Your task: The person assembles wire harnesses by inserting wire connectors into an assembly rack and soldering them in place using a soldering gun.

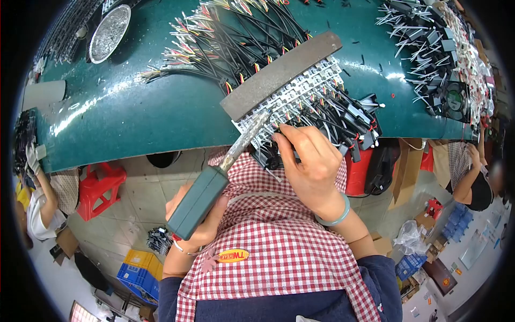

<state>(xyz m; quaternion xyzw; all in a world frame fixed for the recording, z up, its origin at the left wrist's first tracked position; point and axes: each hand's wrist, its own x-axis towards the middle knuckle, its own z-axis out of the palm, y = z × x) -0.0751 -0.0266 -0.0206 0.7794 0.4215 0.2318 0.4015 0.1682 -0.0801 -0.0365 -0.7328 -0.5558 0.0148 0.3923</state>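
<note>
My left hand [198, 220] is wrapped round the dark green handle of a soldering iron [198, 201]. The iron's worn metal shaft points up and right, its tip at a row of small metal connector parts [300, 92]. My right hand [311, 161], with a pale bangle at the wrist, is pinched at the lower edge of that row, close to the tip; what its fingers hold is too small to make out. A flat grey-brown bar [281, 75] lies across the row. Black cables with stripped coloured ends [214, 48] fan out above it, and black plugs [351, 115] lie below.
The green table [123, 118] bears a silvery dish [110, 34] at upper left and piled black parts with white ties [429, 59] at right. A red stool [101, 190] stands below. Co-workers sit at far left [43, 201] and far right [472, 177].
</note>
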